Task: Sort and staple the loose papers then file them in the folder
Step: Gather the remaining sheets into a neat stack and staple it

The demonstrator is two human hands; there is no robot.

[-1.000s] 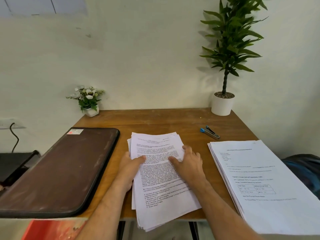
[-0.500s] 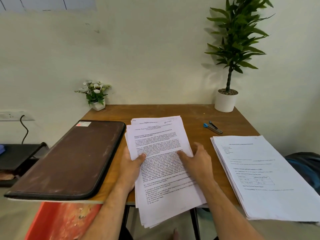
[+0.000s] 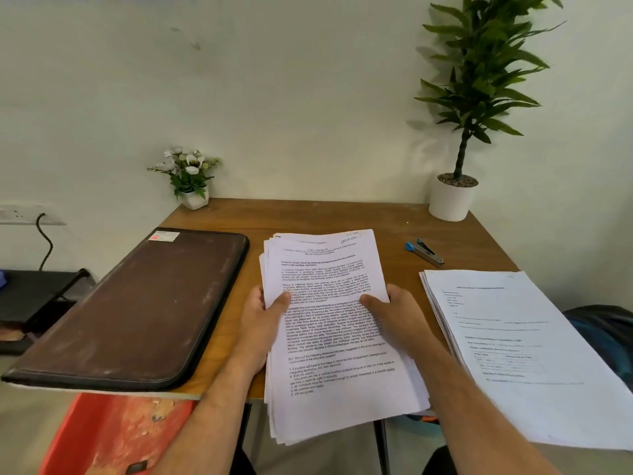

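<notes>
A thick stack of printed papers (image 3: 329, 323) is lifted off the middle of the wooden table (image 3: 308, 217) and tilted towards me. My left hand (image 3: 263, 323) grips its left edge, thumb on top. My right hand (image 3: 397, 313) grips its right edge, thumb on the top sheet. A closed dark brown folder (image 3: 144, 306) lies to the left, overhanging the table's front edge. A small blue and silver stapler (image 3: 424, 252) lies at the back right. A second pile of papers (image 3: 513, 344) lies on the right of the table.
A tall plant in a white pot (image 3: 452, 197) stands in the back right corner, a small flower pot (image 3: 193, 190) at the back left. A red object (image 3: 113, 430) sits below the folder. A dark shelf (image 3: 30, 296) is to the left, a wall socket above it.
Both hands went from lying flat on the stack to gripping its side edges. The stack has come up off the table and tilted towards me.
</notes>
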